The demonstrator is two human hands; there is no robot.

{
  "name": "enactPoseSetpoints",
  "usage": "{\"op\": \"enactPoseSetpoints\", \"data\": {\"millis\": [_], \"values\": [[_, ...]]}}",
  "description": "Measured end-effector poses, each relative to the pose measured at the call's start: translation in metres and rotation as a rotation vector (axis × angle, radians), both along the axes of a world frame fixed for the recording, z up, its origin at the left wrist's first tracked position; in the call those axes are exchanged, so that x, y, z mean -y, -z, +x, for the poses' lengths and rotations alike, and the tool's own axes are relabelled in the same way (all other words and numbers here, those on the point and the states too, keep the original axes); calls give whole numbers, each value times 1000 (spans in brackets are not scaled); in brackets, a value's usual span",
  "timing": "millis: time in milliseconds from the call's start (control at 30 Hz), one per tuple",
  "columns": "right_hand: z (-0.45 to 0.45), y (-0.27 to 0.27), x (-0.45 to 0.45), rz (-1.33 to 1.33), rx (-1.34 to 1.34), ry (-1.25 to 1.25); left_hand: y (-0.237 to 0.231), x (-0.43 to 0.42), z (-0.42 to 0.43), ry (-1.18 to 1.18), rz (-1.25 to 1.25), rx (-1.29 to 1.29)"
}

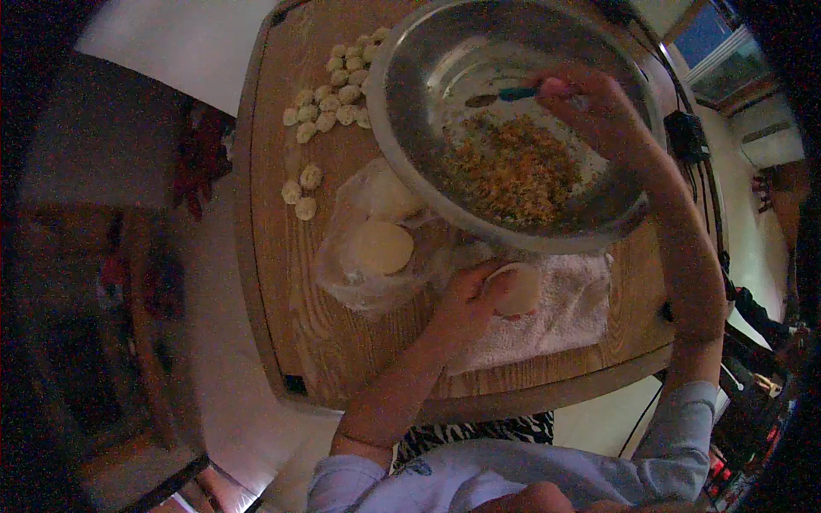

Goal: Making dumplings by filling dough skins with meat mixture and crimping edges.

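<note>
My left hand (478, 295) holds a round dough wrapper (517, 290) above a pale cloth (571, 314) near the table's front edge. Over the large metal bowl (410, 167), my right hand (571, 106) grips a spoon (516, 94) by its handle; the spoon has a teal part and a dark tip. Chopped orange and green filling (516, 170) lies in the bowl below it. Left of my left hand, a stack of round wrappers (383, 247) rests on a clear plastic bag (340, 282).
Many small pleated dumplings (329, 104) stand in rows on the wooden table (272, 256), left of the bowl, with several more (306, 207) nearer to me. Dark cables and a black adapter (686, 136) run along the table's right side.
</note>
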State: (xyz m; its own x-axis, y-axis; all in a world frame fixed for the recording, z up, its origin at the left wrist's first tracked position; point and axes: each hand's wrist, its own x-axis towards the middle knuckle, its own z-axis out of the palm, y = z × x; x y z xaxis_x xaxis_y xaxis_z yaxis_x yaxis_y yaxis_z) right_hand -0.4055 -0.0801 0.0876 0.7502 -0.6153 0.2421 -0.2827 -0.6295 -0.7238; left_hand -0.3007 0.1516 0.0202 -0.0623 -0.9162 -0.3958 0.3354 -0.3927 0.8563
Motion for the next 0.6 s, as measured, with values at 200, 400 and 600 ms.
{"op": "enactPoseSetpoints", "data": {"millis": [200,400,600], "values": [[5,-29,-27,31,-157,-190,-2,1,7,59,-20,156],[-53,-57,-54,-178,-36,159,-3,4,6,51,-106,214],[-60,-80,-87,-131,-152,-5,-1,-5,0,-58,27,-4]]}}
